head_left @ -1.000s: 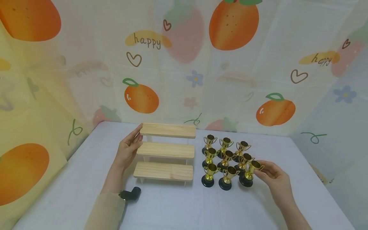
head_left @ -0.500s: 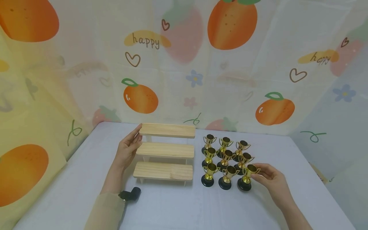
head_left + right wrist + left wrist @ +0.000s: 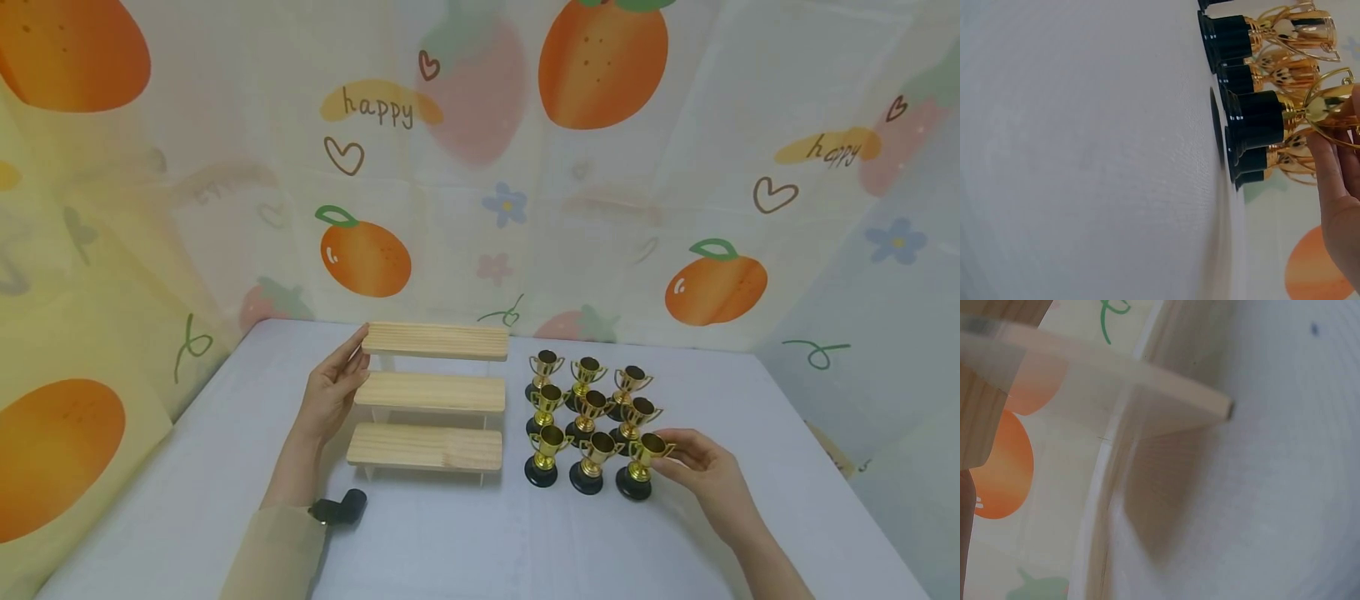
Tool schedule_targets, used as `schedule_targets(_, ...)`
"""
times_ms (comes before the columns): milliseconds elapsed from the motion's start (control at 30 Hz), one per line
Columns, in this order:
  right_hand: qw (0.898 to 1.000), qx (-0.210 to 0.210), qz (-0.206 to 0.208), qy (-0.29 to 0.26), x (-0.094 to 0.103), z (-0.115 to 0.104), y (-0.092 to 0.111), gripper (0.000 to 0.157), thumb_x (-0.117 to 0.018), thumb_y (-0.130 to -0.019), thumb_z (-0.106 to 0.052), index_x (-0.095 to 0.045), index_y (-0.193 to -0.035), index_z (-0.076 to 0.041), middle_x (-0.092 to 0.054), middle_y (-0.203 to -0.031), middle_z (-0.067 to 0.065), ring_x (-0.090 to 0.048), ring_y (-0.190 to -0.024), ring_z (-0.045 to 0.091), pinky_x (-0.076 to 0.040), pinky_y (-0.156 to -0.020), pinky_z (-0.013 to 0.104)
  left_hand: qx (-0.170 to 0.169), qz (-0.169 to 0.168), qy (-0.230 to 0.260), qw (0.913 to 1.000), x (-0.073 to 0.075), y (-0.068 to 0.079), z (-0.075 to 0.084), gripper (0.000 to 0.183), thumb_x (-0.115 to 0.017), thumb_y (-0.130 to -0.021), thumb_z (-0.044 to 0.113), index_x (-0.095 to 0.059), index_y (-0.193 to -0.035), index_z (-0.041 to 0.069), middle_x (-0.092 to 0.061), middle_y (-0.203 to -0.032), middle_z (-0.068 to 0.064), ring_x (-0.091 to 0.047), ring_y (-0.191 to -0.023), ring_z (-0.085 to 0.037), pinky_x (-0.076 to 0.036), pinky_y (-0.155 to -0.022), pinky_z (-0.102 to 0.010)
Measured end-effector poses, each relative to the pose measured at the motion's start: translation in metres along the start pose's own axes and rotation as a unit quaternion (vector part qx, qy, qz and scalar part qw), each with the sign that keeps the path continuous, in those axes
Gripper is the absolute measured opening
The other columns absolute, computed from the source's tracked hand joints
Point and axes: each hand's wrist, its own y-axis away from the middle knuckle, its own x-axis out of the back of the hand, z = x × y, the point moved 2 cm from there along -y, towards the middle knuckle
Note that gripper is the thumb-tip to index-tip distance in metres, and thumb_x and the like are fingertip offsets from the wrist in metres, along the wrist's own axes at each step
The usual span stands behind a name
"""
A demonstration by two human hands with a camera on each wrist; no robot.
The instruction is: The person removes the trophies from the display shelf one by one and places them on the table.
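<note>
A three-tier wooden display stand (image 3: pixel 429 393) stands left of the middle in the head view. My left hand (image 3: pixel 330 390) grips its left end, fingertips at the top board and thumb beside the middle one. To the right are small gold trophy cups on black bases, in rows of three. With thumb and fingers, my right hand (image 3: pixel 701 468) pinches the front right trophy (image 3: pixel 639 471) by its cup and right handle. That trophy (image 3: pixel 1257 119) shows large in the right wrist view, its base close over the cloth with a dark shadow beside it.
The front middle trophy (image 3: pixel 591 467) and the front left trophy (image 3: pixel 546 458) stand beside the held one, with two more rows behind. A white cloth (image 3: pixel 450 542) covers the table. A fruit-printed curtain (image 3: pixel 465 167) hangs behind it.
My right hand has brought the trophy slightly left and toward the front edge, lining it up with the front row. The left hand and the stand keep their place.
</note>
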Motion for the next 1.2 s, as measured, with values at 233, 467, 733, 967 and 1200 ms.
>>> schedule_targets(233, 1.0, 0.005, -0.001, 0.009, -0.0014, 0.0011, 0.0003, 0.04, -0.073, -0.087, -0.01, -0.059, -0.123, 0.003, -0.069, -0.102, -0.026, -0.065, -0.094, -0.004, -0.06, -0.079, 0.013, -0.001, -0.001, -0.002, 1.0, -0.0007, -0.0001, 0.0008, 0.063, -0.044, -0.095, -0.016, -0.02, -0.153, -0.006, -0.035, -0.161, 0.009, -0.045, -0.136, 0.008, -0.036, -0.115, -0.013)
schedule_targets(467, 1.0, 0.006, -0.004, 0.006, -0.001, 0.0024, 0.0005, 0.04, -0.073, -0.087, -0.009, -0.059, -0.123, 0.003, -0.069, -0.101, -0.024, -0.065, -0.095, -0.004, -0.06, -0.079, 0.013, 0.003, -0.001, -0.006, 1.0, -0.0004, -0.0005, 0.0011, 0.063, -0.044, -0.096, -0.016, -0.02, -0.153, -0.006, -0.033, -0.162, 0.008, -0.044, -0.136, 0.009, -0.036, -0.116, -0.013)
schedule_targets(733, 1.0, -0.006, -0.003, 0.01, -0.0004, 0.0026, 0.0007, 0.041, -0.074, -0.087, -0.011, -0.059, -0.123, 0.002, -0.068, -0.101, -0.025, -0.064, -0.095, -0.005, -0.059, -0.079, 0.013, 0.005, 0.001, -0.008, 1.0, -0.0001, 0.0001, 0.0006, 0.063, -0.044, -0.096, -0.016, -0.021, -0.153, -0.005, -0.034, -0.161, 0.009, -0.044, -0.135, 0.01, -0.037, -0.115, -0.013)
schedule_targets(967, 1.0, -0.02, -0.002, 0.016, -0.0005, 0.0013, 0.0013, 0.045, -0.075, -0.086, -0.013, -0.058, -0.125, 0.002, -0.067, -0.102, -0.028, -0.063, -0.096, -0.007, -0.059, -0.081, 0.013, 0.008, 0.001, -0.014, 0.9999, -0.0004, 0.0003, 0.0012, 0.063, -0.045, -0.096, -0.015, -0.023, -0.154, -0.004, -0.034, -0.162, 0.009, -0.043, -0.135, 0.011, -0.036, -0.115, -0.014)
schedule_targets(1200, 1.0, 0.001, -0.009, 0.016, -0.0002, -0.0001, 0.0028, 0.052, -0.073, -0.087, -0.011, -0.052, -0.132, 0.005, -0.064, -0.11, -0.031, -0.06, -0.101, -0.012, -0.055, -0.085, 0.008, 0.014, 0.001, -0.018, 0.9997, 0.0001, 0.0, 0.0005, 0.063, -0.045, -0.096, -0.014, -0.022, -0.154, -0.002, -0.03, -0.164, 0.007, -0.04, -0.139, 0.009, -0.035, -0.117, -0.014)
